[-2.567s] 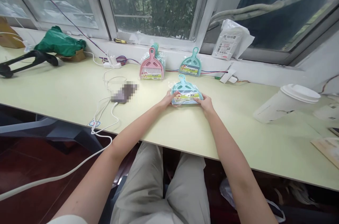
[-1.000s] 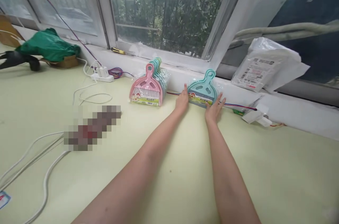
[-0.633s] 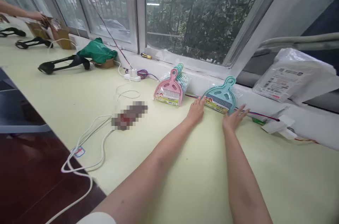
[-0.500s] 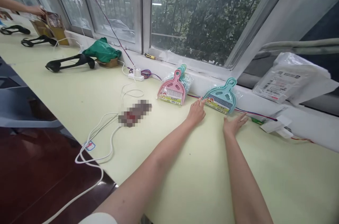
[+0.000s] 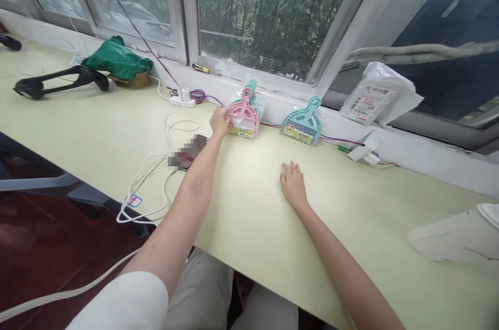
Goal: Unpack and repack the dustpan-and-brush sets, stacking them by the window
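My left hand (image 5: pixel 220 121) is at the left edge of a pink dustpan (image 5: pixel 245 110) with a white-bristled brush, its fingers closed against that edge. The pink dustpan is in front of a stack of wrapped green dustpans, leaning by the window ledge. My right hand (image 5: pixel 293 183) is open over the table, fingers apart and holding nothing. Beyond it a wrapped teal dustpan (image 5: pixel 307 118) with a grey-bristled brush leans against the ledge, apart from both hands.
White cables and a blurred-out phone-like object (image 5: pixel 191 153) lie left on the yellow table (image 5: pixel 249 215). Farther left are a black frame-like object (image 5: pixel 62 82) and a green bag (image 5: pixel 117 58). A screwdriver (image 5: pixel 202 68) and plastic packages (image 5: pixel 372 95) rest along the ledge. A white cup-like object (image 5: pixel 448 236) is at right.
My left hand has left the teal dustpan and moved left to the pink one. My right hand has drawn back from beside the teal dustpan. The view has shifted right.
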Demonstrator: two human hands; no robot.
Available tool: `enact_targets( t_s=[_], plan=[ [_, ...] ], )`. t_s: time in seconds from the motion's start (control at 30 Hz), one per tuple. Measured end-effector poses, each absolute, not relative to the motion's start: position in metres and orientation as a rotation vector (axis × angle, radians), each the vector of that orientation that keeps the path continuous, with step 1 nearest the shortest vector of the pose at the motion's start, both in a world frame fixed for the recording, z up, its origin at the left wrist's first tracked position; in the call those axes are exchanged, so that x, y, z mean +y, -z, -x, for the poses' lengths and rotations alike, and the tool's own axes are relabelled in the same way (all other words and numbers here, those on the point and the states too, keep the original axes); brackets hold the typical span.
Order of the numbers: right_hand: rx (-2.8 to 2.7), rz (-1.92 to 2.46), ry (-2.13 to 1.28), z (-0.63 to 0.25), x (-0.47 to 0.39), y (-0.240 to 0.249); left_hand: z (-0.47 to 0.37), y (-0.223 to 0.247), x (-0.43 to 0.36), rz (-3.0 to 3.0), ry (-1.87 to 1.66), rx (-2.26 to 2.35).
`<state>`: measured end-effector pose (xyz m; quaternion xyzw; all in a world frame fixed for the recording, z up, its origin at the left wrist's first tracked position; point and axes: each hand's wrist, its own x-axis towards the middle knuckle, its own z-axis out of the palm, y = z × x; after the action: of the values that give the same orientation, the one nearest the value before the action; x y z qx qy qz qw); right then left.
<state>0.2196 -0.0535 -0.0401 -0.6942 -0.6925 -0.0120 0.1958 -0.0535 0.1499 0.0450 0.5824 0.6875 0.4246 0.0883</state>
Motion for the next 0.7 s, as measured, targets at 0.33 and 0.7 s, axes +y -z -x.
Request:
enact_targets(
  t_s=[0.33, 0.7],
  plan=[
    [-1.873, 1.99, 0.008, -0.225, -0.045, 0.04, 0.071, -0.039, 0.18, -1.577, -0.926, 2.055],
    [-1.841, 1.992, -0.01, -0.224, -0.045, 0.039, 0.07, -0.072, 0.143, -1.687, -1.138, 1.986]
  ],
)
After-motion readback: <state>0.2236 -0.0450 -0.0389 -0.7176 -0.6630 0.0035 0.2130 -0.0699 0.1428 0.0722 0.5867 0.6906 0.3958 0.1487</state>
